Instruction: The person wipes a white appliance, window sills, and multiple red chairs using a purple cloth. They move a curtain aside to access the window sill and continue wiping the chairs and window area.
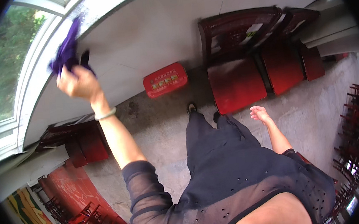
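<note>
A bunched purple cloth (67, 51) is gripped in my left hand (79, 84), which is stretched out at the upper left beside the windowsill (89, 12). The cloth's upper end overlaps the pale sill; whether it touches the surface I cannot tell. A light bangle (105, 114) circles that wrist. My right hand (259, 114) hangs low on the other side, holding nothing, its fingers loosely curled and slightly apart. Nearest to it is the red seat of a dark wooden chair (236, 84).
A red fire-extinguisher box (166, 80) stands on the concrete floor (159, 139) against the white wall (159, 27). More wooden chairs (281, 68) line the wall on the right. Another chair (88, 148) is at the left. Several stacked chairs (352, 116) fill the far right.
</note>
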Demonstrator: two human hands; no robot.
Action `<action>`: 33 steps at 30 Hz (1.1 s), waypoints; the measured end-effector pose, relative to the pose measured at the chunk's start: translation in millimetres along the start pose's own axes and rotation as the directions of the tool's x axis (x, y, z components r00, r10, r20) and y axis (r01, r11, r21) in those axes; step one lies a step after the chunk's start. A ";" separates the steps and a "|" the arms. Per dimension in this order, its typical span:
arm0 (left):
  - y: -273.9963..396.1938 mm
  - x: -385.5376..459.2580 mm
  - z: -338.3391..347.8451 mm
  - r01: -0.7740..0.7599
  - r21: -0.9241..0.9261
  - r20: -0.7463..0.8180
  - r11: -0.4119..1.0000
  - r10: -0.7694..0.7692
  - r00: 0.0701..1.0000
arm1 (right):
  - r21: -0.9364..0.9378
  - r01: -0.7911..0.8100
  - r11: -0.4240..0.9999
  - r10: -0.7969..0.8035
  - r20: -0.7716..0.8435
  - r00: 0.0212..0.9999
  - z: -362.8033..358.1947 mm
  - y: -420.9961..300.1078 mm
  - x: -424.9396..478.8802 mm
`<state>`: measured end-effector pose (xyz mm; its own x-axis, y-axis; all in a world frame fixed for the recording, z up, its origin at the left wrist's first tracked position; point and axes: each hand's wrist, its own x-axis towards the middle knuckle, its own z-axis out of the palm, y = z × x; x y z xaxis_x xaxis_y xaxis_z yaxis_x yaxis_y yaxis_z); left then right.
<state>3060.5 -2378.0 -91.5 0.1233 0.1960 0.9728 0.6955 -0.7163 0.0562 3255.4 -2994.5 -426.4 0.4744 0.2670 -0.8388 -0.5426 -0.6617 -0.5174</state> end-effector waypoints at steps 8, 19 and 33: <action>-123.8 -328.6 -13.7 0.986 -0.041 0.531 0.160 -0.832 0.157 | -0.072 -0.258 0.963 0.247 -0.137 0.959 3.8 64.6 -46.0; -103.8 -529.7 71.5 0.605 0.277 0.864 0.746 -0.470 0.183 | 0.339 -0.082 0.937 0.089 -0.006 0.996 84.7 134.9 -104.8; 172.7 -531.6 80.0 0.699 0.252 0.768 0.669 0.301 -0.565 | 0.519 -0.149 0.842 0.239 -0.112 0.964 93.7 230.8 -114.5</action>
<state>3171.7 -2552.4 -617.0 0.6833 0.1874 -0.7057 0.7301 -0.1738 0.6608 3010.9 -3112.2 -465.6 0.4053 0.0208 -0.9140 -0.8870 -0.2333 -0.3986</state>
